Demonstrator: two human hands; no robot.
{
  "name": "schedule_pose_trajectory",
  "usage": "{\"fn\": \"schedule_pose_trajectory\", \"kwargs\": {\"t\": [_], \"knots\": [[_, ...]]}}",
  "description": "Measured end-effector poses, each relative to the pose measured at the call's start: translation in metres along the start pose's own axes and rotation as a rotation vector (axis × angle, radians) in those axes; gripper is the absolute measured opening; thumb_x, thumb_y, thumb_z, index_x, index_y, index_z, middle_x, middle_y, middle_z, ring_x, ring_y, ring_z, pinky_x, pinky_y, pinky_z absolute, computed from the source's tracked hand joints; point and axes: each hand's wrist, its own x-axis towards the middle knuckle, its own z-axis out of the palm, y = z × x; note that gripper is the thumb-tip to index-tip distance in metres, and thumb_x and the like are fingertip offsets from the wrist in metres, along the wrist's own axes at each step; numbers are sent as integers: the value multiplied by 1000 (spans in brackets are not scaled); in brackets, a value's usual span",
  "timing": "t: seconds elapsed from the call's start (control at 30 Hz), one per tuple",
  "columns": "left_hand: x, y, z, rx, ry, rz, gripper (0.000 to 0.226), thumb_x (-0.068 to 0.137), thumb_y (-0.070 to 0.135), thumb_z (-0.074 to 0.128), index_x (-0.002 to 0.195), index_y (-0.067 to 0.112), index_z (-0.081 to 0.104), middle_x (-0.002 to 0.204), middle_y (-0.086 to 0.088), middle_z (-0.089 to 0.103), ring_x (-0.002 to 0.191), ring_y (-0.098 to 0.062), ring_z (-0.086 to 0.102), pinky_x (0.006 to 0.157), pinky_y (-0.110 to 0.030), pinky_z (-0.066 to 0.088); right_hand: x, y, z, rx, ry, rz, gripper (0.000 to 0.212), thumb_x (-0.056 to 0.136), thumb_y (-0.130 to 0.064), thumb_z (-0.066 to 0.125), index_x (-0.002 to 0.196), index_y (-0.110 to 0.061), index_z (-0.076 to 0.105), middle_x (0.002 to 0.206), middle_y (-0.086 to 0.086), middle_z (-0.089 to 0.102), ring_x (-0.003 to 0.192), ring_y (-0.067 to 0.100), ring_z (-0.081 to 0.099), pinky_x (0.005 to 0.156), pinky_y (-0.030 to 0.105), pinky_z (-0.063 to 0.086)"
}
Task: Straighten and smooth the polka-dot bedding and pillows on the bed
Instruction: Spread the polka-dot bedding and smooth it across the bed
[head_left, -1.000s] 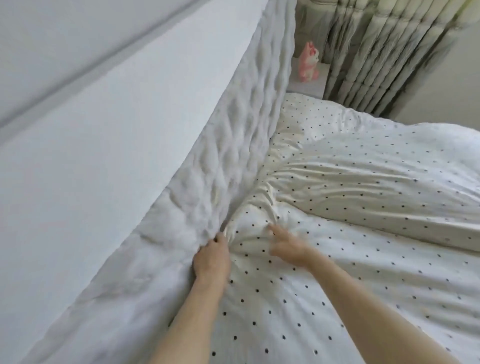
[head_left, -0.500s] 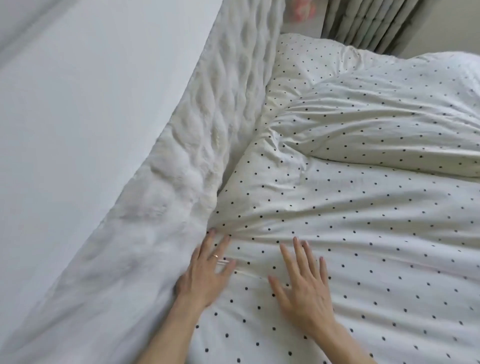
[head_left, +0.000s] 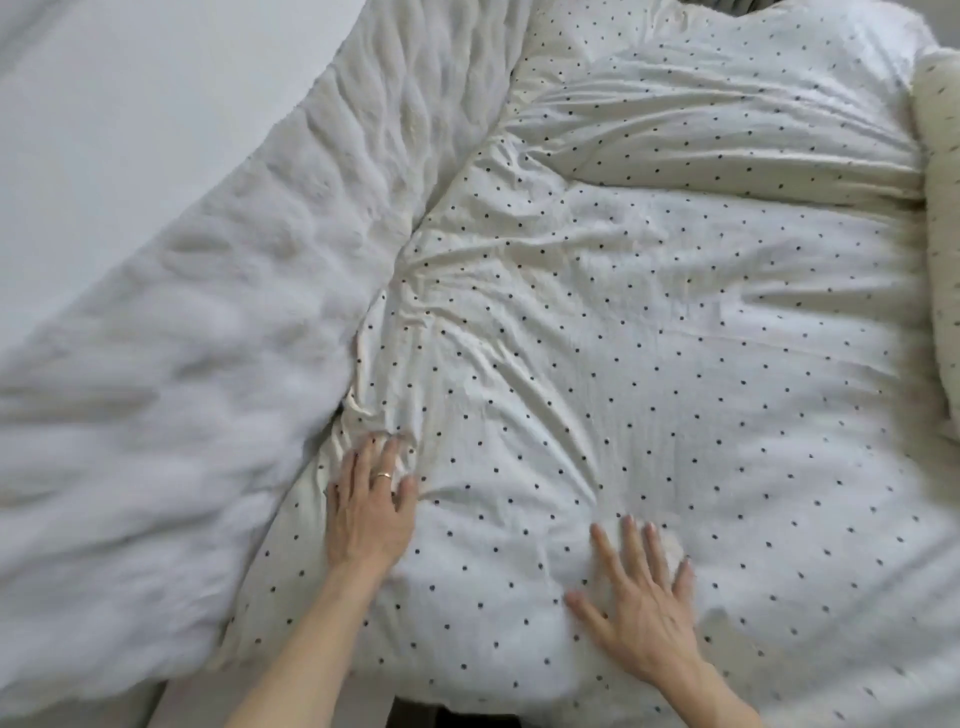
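A white polka-dot duvet (head_left: 649, 389) covers most of the bed, with creases fanning out from its left edge. Beyond it lies a polka-dot pillow (head_left: 717, 119), wrinkled across its front. My left hand (head_left: 371, 506) lies flat on the duvet near its left edge, fingers straight, a ring on one finger. My right hand (head_left: 641, 608) presses flat on the duvet lower right of it, fingers spread. Neither hand holds any fabric.
A white quilted padded headboard (head_left: 218, 332) runs diagonally along the left of the bedding, with a plain white wall (head_left: 114, 104) behind it. Another cream dotted cushion (head_left: 940, 208) shows at the right edge. A dark gap (head_left: 457, 719) lies below the duvet's near edge.
Both hands have slid back toward me across the duvet and spread apart. The view has tilted downward, so the curtain and the pink toy are out of sight.
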Motion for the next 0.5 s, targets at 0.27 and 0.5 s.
{"fn": "schedule_pose_trajectory", "kwargs": {"t": [0.27,0.5], "knots": [[-140,-19,34,-519,277,-877,65,100,37,50,155,18,22,162,-19,17,146,-39,21,115,-54,22,-114,29,39,1069,-40,792,39,99,-37,59,126,-10,55,120,11,59,98,23,57,100,42,47],[-144,-34,56,-1204,201,-1289,93,77,48,78,148,20,24,144,-12,46,122,-33,53,89,-46,50,-124,56,92,1941,-36,1192,62,95,-31,67,151,-20,42,156,14,42,141,34,43,112,50,37]]}}
